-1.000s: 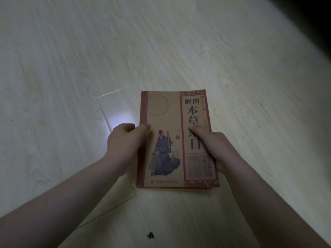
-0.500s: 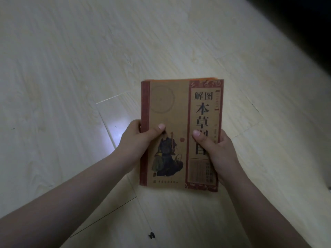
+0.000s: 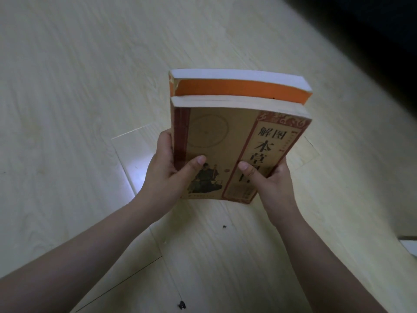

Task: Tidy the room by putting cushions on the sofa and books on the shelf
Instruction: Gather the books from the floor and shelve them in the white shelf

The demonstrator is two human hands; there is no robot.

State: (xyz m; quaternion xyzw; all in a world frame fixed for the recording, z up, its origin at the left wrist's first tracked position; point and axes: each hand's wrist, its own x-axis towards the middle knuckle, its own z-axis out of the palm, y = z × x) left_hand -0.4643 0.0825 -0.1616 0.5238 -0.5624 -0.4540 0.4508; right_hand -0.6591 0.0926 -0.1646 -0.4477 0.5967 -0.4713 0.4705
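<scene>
Near floor: the pale wood-look planks of the floor fill the view. A dark speck lies at the near edge, and a second speck lies farther on, between the forearms.
Forearms: two bare forearms come in from the near left and near right corners and converge on the books.
Left hand: the left hand grips the left, spine side of the stack. Its thumb lies flat on the front cover and its fingers curl round behind, mostly hidden.
Right hand: the right hand grips the right edge of the stack. Its thumb presses on the title column and its fingers wrap behind, out of sight.
Tan book: the tan book has a red border, a robed figure and dark Chinese title characters. It faces the camera, held in the air between both hands, tilted so its top page edges show.
Orange book: the orange book lies against the back of the tan book, in the same two-handed grip. Only an orange cover strip and a white page block show beyond the tan book's far edge.
Glare: a bright glare sits on the planks just left of the left hand.
Far right: a dark area covers the far right corner; what it is cannot be told.
</scene>
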